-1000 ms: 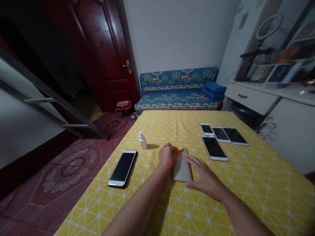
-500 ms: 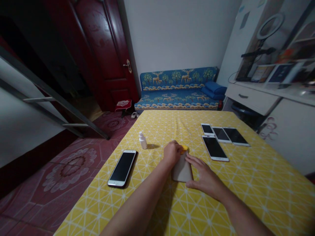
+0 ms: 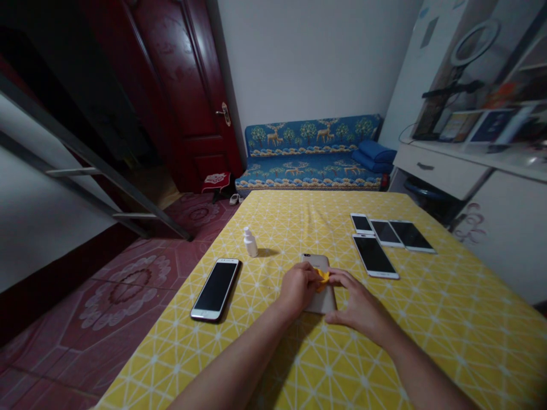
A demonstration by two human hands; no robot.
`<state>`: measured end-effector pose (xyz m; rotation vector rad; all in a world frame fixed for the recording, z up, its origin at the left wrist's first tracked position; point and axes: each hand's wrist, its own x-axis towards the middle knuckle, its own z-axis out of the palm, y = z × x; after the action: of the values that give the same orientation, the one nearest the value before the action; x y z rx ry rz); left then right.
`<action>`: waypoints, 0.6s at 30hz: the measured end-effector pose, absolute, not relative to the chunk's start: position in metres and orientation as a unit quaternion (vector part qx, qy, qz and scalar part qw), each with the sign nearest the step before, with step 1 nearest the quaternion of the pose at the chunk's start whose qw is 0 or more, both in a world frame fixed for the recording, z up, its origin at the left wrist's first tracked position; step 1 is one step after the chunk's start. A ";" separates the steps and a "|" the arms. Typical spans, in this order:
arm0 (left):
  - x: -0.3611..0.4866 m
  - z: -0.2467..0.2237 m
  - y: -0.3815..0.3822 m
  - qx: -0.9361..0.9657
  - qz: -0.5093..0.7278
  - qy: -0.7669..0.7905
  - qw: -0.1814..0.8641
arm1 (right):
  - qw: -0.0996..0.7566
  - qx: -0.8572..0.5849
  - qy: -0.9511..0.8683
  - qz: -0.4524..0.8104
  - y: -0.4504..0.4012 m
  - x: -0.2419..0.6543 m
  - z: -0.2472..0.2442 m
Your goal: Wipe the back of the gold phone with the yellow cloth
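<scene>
Meanwhile, the left hand is gripping a small soft yellow cloth in closed fingers, the right hand is resting half-open beside it, and a stiff, smooth, probably slippery beige smartphone is lying face-down beneath them on the yellow-patterned bench, best held by its edges

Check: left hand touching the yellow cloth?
Touching. The head view shows the left hand against the yellow cloth, no gap, on the back of the face-down gold smartphone.

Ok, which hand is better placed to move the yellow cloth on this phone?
Probably the left hand: it presses against the yellow cloth on the phone's back, while the right hand lies along the phone's edge, fingertips near the cloth.
</scene>
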<state>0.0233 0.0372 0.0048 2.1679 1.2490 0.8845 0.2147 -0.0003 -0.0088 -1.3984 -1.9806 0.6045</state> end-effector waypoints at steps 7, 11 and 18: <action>0.019 -0.002 0.014 0.779 0.360 0.416 0.301 | 0.304 -0.553 -0.743 0.225 -0.001 0.212 -0.006; 0.019 -0.004 0.012 0.778 0.363 0.415 0.301 | 0.290 -0.555 -0.745 0.228 -0.002 0.214 -0.009; 0.019 -0.007 0.012 0.773 0.374 0.420 0.294 | 0.385 -0.522 -0.719 0.249 0.002 0.211 -0.002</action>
<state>0.0191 0.0119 -0.0070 2.0572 1.1181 0.9966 0.2109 0.0021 -0.0023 -1.3292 -1.8321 0.6331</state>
